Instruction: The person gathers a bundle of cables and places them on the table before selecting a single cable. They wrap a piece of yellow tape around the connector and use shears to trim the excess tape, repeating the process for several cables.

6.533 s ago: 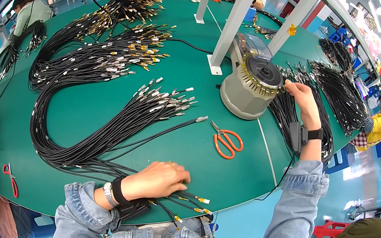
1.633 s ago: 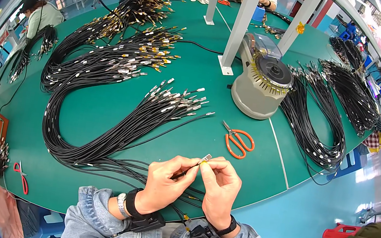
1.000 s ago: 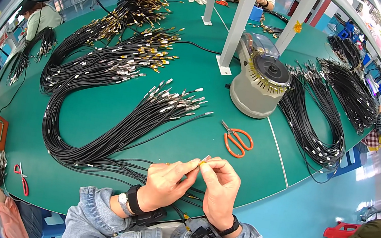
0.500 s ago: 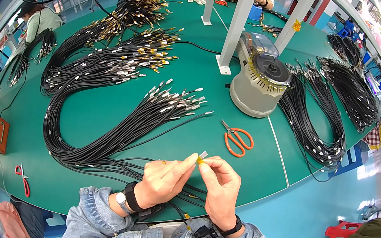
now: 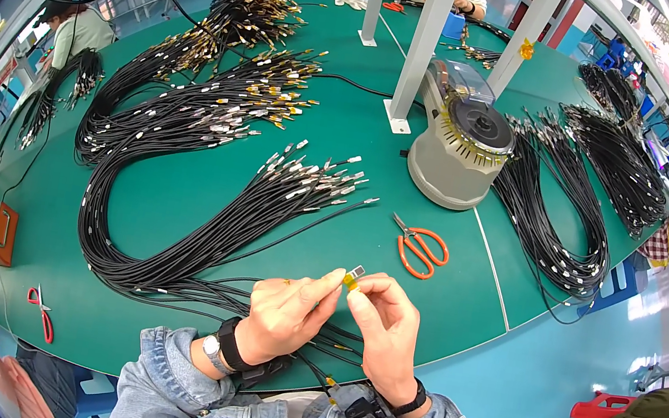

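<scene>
In front of my chest, both hands meet at the end of a black cable, with a small silver connector pointing up and away from me. Yellow tape wraps the part just below the connector. My left hand is closed, its thumb and forefinger pinching the cable end from the left. From the right, my right hand pinches the taped part between thumb and forefinger. My fingers hide most of the cable there. Loose black cables run under my hands from a large bundle on the green table.
Orange-handled scissors lie beyond my right hand, near a grey round tape dispenser. More cable bundles lie far left and right. Red-handled scissors rest at left. Metal posts rise from the table; several people work around.
The connector has turned slightly between my fingers and shows a darker face. Both hands keep their pinch and nearly the same place. The whole view has shifted a little.
</scene>
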`<state>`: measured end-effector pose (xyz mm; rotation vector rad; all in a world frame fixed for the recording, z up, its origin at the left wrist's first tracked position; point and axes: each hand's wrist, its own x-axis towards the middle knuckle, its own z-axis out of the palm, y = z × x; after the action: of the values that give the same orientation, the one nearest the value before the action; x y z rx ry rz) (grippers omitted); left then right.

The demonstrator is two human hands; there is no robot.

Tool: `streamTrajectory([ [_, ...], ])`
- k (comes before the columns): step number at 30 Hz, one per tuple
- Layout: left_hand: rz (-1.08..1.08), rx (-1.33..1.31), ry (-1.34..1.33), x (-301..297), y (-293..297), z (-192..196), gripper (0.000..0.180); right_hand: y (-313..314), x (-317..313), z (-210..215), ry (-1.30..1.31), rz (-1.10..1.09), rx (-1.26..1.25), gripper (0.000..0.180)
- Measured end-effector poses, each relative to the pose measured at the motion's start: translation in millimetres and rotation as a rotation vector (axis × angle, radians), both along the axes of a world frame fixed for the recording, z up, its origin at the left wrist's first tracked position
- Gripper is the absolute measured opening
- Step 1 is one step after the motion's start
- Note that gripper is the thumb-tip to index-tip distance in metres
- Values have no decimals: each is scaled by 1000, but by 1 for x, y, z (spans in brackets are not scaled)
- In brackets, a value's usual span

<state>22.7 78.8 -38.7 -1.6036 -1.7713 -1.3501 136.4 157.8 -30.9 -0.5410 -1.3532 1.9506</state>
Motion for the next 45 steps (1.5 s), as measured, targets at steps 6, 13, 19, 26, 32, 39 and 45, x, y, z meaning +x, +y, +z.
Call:
streamTrajectory([
  [6,-20,-5,-101,0,0,-3,18,3,1,-8,17,-4,114,4],
  [13,-93,-139,-410,4,-3,4,2,3,0,-10,22,-19,182,3],
  [19,-186,-232,-680,7,-6,12,14,3,-2,-11,44,-26,204,3],
  [26,-311,-313,-942,7,-6,11,24,4,-2,-13,61,-27,166,2],
  [32,-474,-394,-1170,0,-8,14,30,4,-1,-13,68,-23,168,3],
  [39,-730,-600,-1431,-15,-6,21,35,9,2,-12,92,23,122,6],
  [45,-890,-690,-1478,-20,-11,18,35,13,1,-1,124,149,-32,12],
])
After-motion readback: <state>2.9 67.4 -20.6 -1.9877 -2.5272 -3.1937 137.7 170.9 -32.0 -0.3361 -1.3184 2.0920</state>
